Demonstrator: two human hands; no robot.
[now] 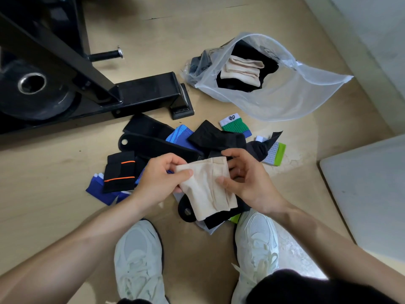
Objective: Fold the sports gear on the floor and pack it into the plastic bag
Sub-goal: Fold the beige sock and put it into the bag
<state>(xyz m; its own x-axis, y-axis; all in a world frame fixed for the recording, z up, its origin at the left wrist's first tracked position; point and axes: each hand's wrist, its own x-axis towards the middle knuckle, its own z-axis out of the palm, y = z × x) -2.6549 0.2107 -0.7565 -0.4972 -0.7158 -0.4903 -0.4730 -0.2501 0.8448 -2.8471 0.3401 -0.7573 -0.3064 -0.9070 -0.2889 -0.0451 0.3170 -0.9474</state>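
- Pale wood floor [54, 172] beside a black gym frame [149, 95] carries everything.
- Both hands hold a beige sleeve [208, 189] just above the pile [166, 148].
- Left hand [157, 181] pinches the sleeve's far left corner between thumb and fingers.
- Right hand [247, 183] grips its right edge, thumb on top, fingers curled behind.
- Sleeve's long axis runs roughly far to near, its near end hanging toward the shoes; it is probably mid-fold.
- Loose black, blue and green gear lies under and just beyond the hands.
- Bag [295, 95] lies well apart, ahead and to the right, mouth open, with a folded beige piece on black items inside.
- Right hand is nearer the bag, so it likely carries the sleeve over.
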